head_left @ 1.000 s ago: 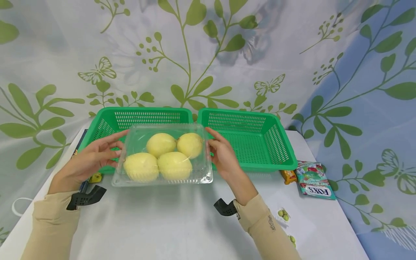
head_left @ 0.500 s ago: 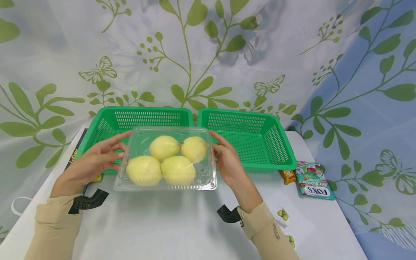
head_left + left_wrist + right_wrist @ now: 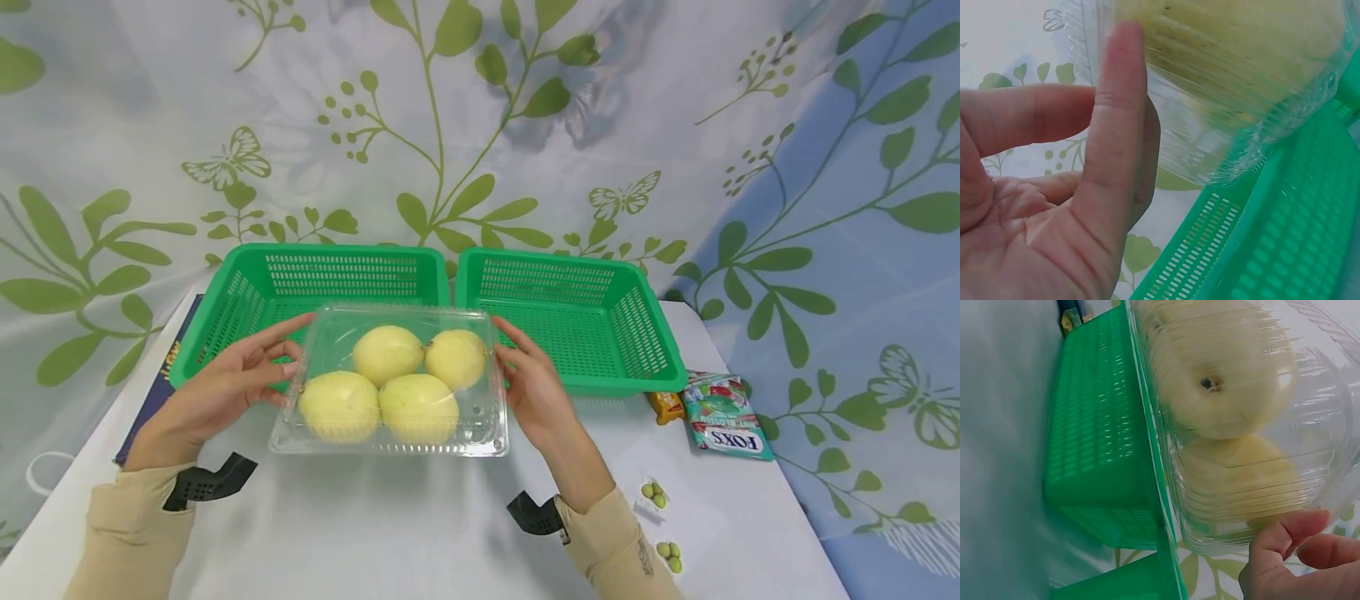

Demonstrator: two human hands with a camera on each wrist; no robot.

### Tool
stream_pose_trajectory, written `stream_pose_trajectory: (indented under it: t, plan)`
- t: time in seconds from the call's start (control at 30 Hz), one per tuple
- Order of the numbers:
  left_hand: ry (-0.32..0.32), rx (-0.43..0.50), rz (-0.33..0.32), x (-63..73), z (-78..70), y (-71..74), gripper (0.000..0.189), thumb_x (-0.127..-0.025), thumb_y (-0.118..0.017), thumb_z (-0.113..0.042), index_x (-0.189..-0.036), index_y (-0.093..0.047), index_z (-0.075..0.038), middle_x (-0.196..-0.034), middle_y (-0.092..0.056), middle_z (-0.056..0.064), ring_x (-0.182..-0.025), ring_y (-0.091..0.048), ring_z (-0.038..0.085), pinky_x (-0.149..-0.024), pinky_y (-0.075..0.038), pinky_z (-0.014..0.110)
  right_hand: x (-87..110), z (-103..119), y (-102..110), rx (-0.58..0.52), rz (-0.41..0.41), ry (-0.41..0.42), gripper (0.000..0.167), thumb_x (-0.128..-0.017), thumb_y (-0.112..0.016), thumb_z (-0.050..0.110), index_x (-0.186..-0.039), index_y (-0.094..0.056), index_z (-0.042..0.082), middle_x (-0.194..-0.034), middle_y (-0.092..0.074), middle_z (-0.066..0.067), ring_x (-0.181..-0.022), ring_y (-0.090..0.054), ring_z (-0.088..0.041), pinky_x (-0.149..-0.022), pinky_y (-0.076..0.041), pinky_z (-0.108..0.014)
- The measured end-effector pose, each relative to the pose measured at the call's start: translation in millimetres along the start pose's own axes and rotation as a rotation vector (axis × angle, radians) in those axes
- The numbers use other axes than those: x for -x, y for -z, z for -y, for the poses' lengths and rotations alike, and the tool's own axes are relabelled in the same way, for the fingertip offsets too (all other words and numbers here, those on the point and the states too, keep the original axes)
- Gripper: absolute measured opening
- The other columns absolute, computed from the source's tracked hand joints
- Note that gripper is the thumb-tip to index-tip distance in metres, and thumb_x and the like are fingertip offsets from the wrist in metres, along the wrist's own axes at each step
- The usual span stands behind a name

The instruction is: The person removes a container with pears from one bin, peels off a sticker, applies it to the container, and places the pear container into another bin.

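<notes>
A clear plastic clamshell container (image 3: 480, 412) with several round pale yellow fruits (image 3: 418, 409) inside is held up, tilted, over the front of the baskets. My left hand (image 3: 228, 383) grips its left end; in the left wrist view one fingertip (image 3: 1124, 50) lies against the ribbed plastic wall. At the opposite end my right hand (image 3: 536, 387) holds the side, and the right wrist view has a fingertip (image 3: 1310, 520) on the container's edge. The lid looks closed over the fruits. The fingers underneath the container are hidden.
Behind it stand a left green basket (image 3: 341, 250) and a right green basket (image 3: 570, 383), side by side on a white table (image 3: 360, 533). To the right lie a teal FOX'S candy bag (image 3: 727, 417), an orange packet (image 3: 665, 407) and small fruit pictures (image 3: 652, 494). A dark blue package (image 3: 153, 400) lies left.
Both hands have brought the container slightly nearer to me and to the right, so it sits lower in the head view. More of the left basket and the blue package shows.
</notes>
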State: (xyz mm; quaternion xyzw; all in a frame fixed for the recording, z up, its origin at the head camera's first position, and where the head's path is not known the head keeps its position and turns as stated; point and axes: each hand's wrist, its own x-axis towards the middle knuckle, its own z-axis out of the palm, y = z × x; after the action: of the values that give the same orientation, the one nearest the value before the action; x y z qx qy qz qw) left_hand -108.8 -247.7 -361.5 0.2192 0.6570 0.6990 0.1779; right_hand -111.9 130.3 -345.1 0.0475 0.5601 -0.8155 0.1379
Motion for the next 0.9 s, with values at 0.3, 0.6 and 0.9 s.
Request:
stream_pose_trajectory:
  t: [0.3, 0.6, 0.9]
  plan:
    - [0.008, -0.03, 0.005, 3.6, -5.5, -11.1, 0.067, -0.102, -0.043, 0.005, -0.161, -0.022, -0.017, -0.103, -0.055, -0.007, -0.082, -0.06, 0.001, -0.068, -0.061, 0.031, 7.7, -5, 6, 0.003, -0.008, 0.004, 0.045, -0.105, -0.048, 0.014, -0.149, -0.045, 0.022, -0.1, -0.059, 0.008, -0.093, -0.047, -0.01, -0.064, -0.045, -0.018]
    - [0.015, -0.033, 0.017, 3.1, -1.1, -16.9, 0.067, -0.102, -0.043, 0.005, -0.161, -0.021, -0.018, -0.103, -0.055, -0.007, -0.081, -0.06, 0.001, -0.066, -0.061, 0.03, 14.8, -7, 11, 0.002, -0.017, 0.003, 0.045, -0.104, -0.049, 0.012, -0.149, -0.045, 0.021, -0.092, -0.062, 0.01, -0.087, -0.05, -0.008, -0.062, -0.045, -0.017]
    - [0.037, -0.066, 0.021, 7.0, -1.1, -30.1, 0.067, -0.103, -0.045, 0.001, -0.162, -0.019, -0.019, -0.103, -0.053, -0.009, -0.081, -0.06, 0.003, -0.065, -0.061, 0.035, 26.2, -9, 21, -0.002, -0.018, 0.013, 0.045, -0.104, -0.049, 0.013, -0.149, -0.045, 0.02, -0.092, -0.06, 0.01, -0.085, -0.051, -0.007, -0.061, -0.045, -0.017]
